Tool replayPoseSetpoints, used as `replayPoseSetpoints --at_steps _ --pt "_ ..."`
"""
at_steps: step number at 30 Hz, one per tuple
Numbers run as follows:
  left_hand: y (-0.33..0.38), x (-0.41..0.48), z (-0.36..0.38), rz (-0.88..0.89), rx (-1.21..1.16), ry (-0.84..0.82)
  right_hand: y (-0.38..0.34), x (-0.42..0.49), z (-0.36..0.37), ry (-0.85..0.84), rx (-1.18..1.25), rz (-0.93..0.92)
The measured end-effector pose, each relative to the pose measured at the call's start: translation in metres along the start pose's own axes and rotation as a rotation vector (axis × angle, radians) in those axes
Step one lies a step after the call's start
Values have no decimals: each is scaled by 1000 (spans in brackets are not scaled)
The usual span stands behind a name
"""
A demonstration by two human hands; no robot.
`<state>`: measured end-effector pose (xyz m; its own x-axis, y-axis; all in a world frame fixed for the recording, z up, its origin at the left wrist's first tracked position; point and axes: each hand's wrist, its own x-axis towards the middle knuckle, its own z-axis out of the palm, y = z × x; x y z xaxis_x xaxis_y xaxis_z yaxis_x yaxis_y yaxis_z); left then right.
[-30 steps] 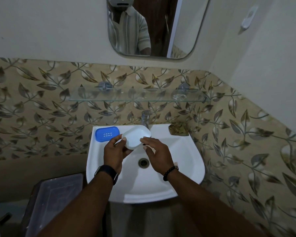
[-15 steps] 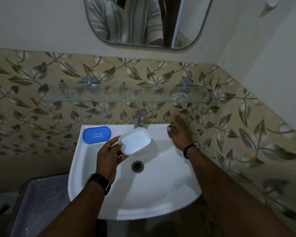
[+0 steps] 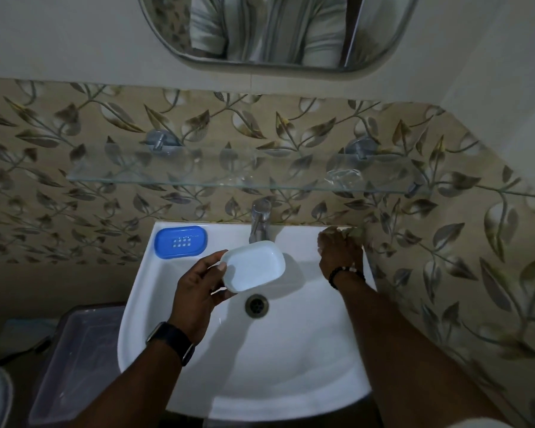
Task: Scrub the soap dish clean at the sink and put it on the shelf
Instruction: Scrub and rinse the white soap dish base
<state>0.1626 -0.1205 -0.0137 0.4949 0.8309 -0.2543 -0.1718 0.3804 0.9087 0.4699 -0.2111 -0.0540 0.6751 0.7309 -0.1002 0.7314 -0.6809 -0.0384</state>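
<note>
My left hand [image 3: 195, 295] holds the white soap dish [image 3: 254, 265] by its left end, tilted above the basin of the white sink [image 3: 260, 406], just below the tap [image 3: 260, 220]. The dish's blue perforated insert [image 3: 180, 241] lies on the sink's back left ledge. At the back right corner of the sink my right hand [image 3: 338, 253] is curled down over a greenish-brown scrub pad [image 3: 354, 231], which is mostly hidden under the fingers. A glass shelf [image 3: 198, 177] runs along the tiled wall above the tap.
The drain [image 3: 256, 305] sits in the middle of the basin. A clear plastic bin [image 3: 74, 350] stands on the floor to the left of the sink. A mirror [image 3: 275, 61] hangs above the shelf. The side wall is close on the right.
My right hand left the soap dish, reached to the sink's back right corner and closed over the scrub pad. The left hand kept the dish over the basin. The camera moved closer.
</note>
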Motion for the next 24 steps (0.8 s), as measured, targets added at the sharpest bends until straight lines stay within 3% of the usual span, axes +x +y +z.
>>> replayPoseSetpoints --at_steps 5,8,11,14,18,22,24 --pt "-1 2 7 -8 -53 -6 12 -4 -9 134 119 -83" --pt "4 1 11 6 -56 -10 12 -13 -27 190 428 -16" --pt "11 -3 16 22 -69 -8 -14 -46 -50 543 814 18" --pt "9 -8 23 23 -81 -15 -59 -88 -70 770 931 -136" --pt "10 -18 29 19 -65 -56 -113 -139 -59 697 525 -733" --pt "18 -31 11 22 -2 -98 -113 -162 -50 394 521 -866" --pt "23 -37 5 48 56 -170 -98 -160 -57 348 214 -954"
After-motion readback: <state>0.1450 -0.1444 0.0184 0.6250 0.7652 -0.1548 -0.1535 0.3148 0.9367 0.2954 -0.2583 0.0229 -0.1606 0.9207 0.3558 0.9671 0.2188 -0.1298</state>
